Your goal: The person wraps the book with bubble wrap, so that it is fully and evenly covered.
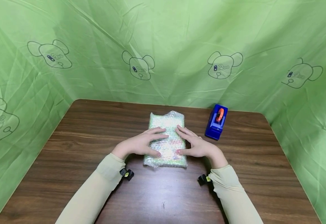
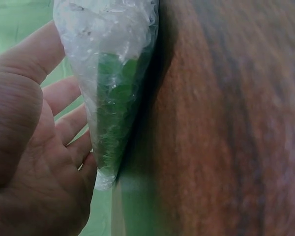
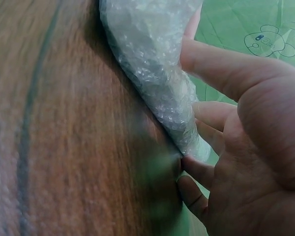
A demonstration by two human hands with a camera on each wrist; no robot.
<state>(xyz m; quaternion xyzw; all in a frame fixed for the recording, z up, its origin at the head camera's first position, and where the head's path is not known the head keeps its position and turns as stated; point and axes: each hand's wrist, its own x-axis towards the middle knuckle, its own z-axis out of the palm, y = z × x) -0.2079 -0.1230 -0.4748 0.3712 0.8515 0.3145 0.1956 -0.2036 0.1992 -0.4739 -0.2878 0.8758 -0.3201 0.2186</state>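
A flat package wrapped in clear bubble wrap lies on the table, with green showing through the wrap. My left hand rests on its left side, fingers spread over the top. From the right, my right hand touches the top in the same way, with a gap between the two hands. In the left wrist view, green shows through the end of the package beside the palm. The right wrist view has the crinkled wrap of the package against the fingers; little finger and ring finger reach down its side.
A blue tape dispenser with an orange roll core stands behind and to the right of the package. The dark wood table has rounded far corners. Green cloth with printed bear heads hangs around its back and sides.
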